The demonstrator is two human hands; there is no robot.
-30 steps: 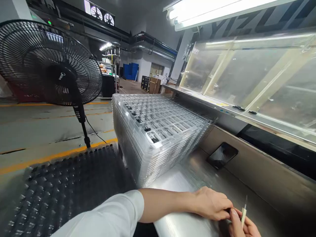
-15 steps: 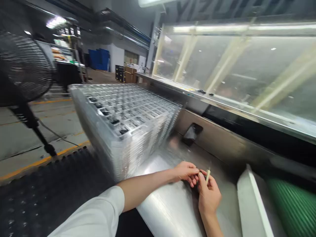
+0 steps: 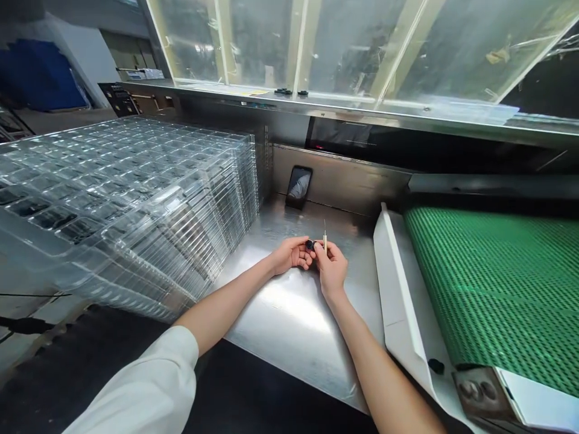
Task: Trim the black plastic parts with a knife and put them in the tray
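Observation:
Above the metal worktop (image 3: 298, 313), both hands meet close together. Between the thumb and fingers of my left hand (image 3: 288, 255) is a small round black part (image 3: 309, 245); its other fingers are curled. My right hand (image 3: 333, 270) grips a slim cream-handled tool with a thin needle tip (image 3: 324, 241), which points upward. The right thumb and fingertips also come up to the black part, and I cannot tell whether they pinch a second black piece there.
Stacked clear plastic trays (image 3: 212, 205) stand on the left. A phone (image 3: 299, 185) leans against the back metal wall. To the right, a white divider (image 3: 398, 289) borders a green conveyor belt (image 3: 493, 289). A small black piece (image 3: 436, 366) lies beside the divider.
The view has swung right, bringing the green belt further in and taking the fan out of view. Both hands stay together, still holding the tool; the black part now shows clearly.

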